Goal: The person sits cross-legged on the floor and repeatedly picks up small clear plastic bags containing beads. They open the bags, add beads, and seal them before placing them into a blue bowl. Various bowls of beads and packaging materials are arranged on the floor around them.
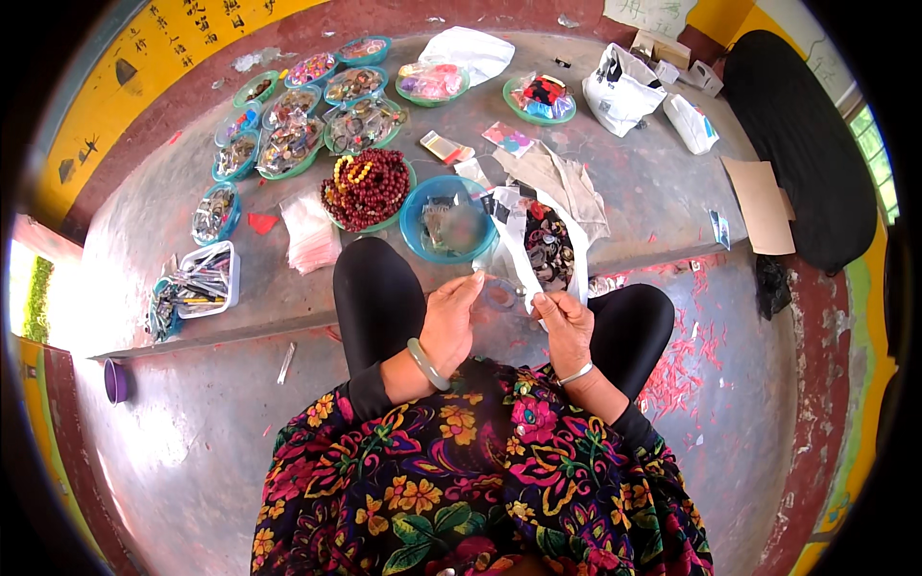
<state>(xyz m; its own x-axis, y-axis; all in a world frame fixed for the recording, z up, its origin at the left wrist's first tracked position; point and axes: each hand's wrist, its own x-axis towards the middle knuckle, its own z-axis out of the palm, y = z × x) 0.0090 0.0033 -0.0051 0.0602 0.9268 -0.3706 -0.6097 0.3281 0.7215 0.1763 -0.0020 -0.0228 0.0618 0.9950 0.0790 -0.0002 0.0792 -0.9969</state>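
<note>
Two bare hands meet above the person's lap, just in front of a raised concrete platform (663, 197). The left hand (449, 315), on the left, has thumb and fingers closed in a pinch; the right hand (565, 324) pinches likewise. Held between them is what looks like a clear plastic bag (500, 295), its contents hard to make out. It should be light, limp and slippery, easily creased or torn; its rim or a corner, pinched between thumb and forefinger, would likely give the surest hold.

From the left, a purple container (115, 381) stands on the smooth grey floor (182, 461), below the platform's front edge. Near the platform's front left corner sits a white tray (231, 278) of slim, pen-like pieces, then a stack of clear bags (309, 235) and a mound of dark red beads (370, 192). By the middle of the front edge come a blue basin (414, 230) holding clear packets and an open white bag (511, 221) of dark small items. Rightward, red scraps (682, 355) litter the floor; a cardboard sheet (759, 202) leans near the platform's right end, beside a large black shape (802, 144) against the red-and-yellow wall (869, 331).
</note>
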